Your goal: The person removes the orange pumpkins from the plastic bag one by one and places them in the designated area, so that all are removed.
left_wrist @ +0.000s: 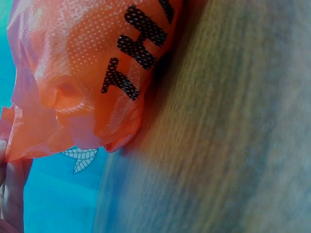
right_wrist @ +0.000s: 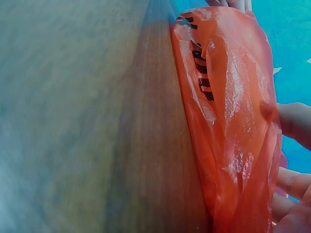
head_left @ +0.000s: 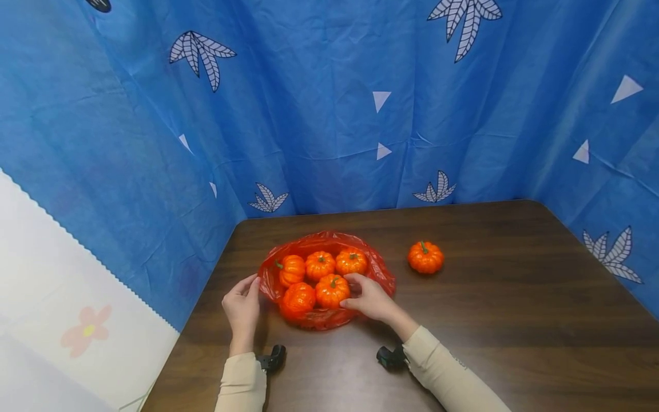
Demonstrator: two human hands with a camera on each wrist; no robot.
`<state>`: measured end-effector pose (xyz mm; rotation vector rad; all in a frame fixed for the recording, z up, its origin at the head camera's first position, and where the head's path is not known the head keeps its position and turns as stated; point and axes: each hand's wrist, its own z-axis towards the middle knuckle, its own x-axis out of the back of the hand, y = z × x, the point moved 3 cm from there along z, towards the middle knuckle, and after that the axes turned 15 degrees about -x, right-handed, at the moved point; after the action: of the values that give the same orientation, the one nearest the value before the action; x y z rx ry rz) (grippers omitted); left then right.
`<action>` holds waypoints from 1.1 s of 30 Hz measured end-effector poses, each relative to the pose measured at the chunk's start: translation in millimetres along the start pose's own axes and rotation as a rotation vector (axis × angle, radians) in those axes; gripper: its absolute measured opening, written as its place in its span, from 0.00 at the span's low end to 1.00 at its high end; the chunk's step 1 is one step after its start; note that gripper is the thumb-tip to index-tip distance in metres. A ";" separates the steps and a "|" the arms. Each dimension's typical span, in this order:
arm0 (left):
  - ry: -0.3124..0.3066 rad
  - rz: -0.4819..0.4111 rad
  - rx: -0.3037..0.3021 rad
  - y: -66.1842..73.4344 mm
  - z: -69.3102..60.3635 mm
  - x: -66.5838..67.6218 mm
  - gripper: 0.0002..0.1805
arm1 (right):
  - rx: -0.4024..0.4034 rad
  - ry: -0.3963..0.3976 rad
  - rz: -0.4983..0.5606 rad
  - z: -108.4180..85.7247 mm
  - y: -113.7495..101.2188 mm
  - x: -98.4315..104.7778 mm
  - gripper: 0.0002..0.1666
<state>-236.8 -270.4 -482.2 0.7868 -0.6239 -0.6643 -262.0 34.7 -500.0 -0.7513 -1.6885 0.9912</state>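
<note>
An orange-red plastic bag (head_left: 382,274) lies with its mouth spread wide, several small orange pumpkins (head_left: 320,265) inside it. My left hand (head_left: 242,309) pinches the bag's left rim between thumb and fingers; the left wrist view also has the pinched corner of the bag (left_wrist: 77,63) at its edge. Reaching over the right rim, my right hand (head_left: 374,298) holds the front pumpkin (head_left: 332,290) from its right side, thumb in front and fingers behind. In the right wrist view the bag's wall (right_wrist: 233,97) hides that pumpkin. Another pumpkin (head_left: 425,257) stands outside, right of the bag.
The brown wood-grain table (head_left: 515,297) extends to the right. Behind it hangs a blue curtain (head_left: 329,114) with leaf and triangle prints. A white cloth (head_left: 62,286) with a flower print is at the left. Black wrist devices (head_left: 391,357) sit at both wrists.
</note>
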 end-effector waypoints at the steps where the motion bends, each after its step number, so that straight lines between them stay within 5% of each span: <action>1: -0.002 0.002 0.002 0.4 -0.1 0.1 0.12 | -0.005 0.003 -0.003 0.0 0.0 0.1 0.37; 33: 0.015 -0.017 0.014 -3.2 -0.2 -0.9 0.11 | 0.018 0.026 -0.064 0.4 1.8 -0.7 0.36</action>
<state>-238.2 -271.3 -485.0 0.8103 -0.6096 -0.6693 -262.1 34.8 -502.0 -0.6912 -1.6688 0.9474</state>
